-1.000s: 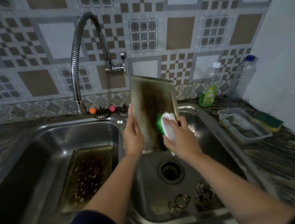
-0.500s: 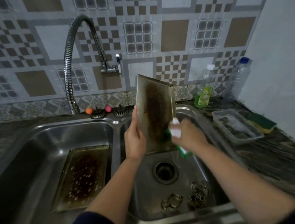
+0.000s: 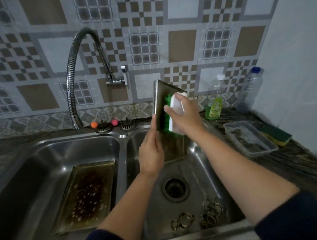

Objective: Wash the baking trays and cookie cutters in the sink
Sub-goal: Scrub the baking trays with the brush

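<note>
A stained baking tray [image 3: 173, 146] stands upright in the right sink basin [image 3: 201, 163]. My left hand [image 3: 151, 154] grips its left edge. My right hand [image 3: 185, 115] holds a white scrub brush [image 3: 175, 115] whose green bristles press against the tray's upper face. A second tray [image 3: 86, 197], dark with burnt residue and dotted with suds, lies flat in the left basin [image 3: 47, 161]. Several metal cookie cutters [image 3: 211, 214] lie on the right basin's floor near the front, one more [image 3: 182, 221] just left of them.
A flexible tap [image 3: 75, 74] arches over the left basin. The drain [image 3: 175, 189] sits mid right basin. On the right counter stand a green soap bottle [image 3: 214, 106], a clear bottle [image 3: 249, 90], a plastic tub [image 3: 249, 138] and a sponge [image 3: 276, 135].
My right hand has carried the brush from the tray's lower part up to its top. The tray has turned more edge-on, and my left hand still grips it.
</note>
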`<move>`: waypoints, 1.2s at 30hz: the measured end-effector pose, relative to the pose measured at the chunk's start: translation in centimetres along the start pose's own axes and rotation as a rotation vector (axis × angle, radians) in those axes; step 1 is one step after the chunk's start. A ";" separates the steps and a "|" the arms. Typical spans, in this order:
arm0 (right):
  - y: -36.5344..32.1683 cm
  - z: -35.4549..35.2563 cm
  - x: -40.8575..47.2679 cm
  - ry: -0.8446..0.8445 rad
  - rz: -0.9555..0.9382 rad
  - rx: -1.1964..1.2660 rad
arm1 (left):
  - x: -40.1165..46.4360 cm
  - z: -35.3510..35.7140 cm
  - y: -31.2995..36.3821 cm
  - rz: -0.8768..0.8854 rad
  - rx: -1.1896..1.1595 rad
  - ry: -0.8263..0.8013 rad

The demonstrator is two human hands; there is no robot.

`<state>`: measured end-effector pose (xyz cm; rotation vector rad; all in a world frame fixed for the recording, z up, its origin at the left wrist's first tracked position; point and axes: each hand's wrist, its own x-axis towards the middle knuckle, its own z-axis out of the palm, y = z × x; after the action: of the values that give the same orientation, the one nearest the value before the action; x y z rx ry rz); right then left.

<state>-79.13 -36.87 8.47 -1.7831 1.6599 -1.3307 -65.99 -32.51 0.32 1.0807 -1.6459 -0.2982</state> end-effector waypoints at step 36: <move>7.6 -4.0 -4.2 0.014 0.171 -0.315 | 2.3 -3.4 -3.9 -0.346 -0.416 0.012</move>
<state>-86.11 -33.57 2.83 -1.7480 2.0719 -1.0558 -61.12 -35.33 0.43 1.0346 -1.3021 -0.8198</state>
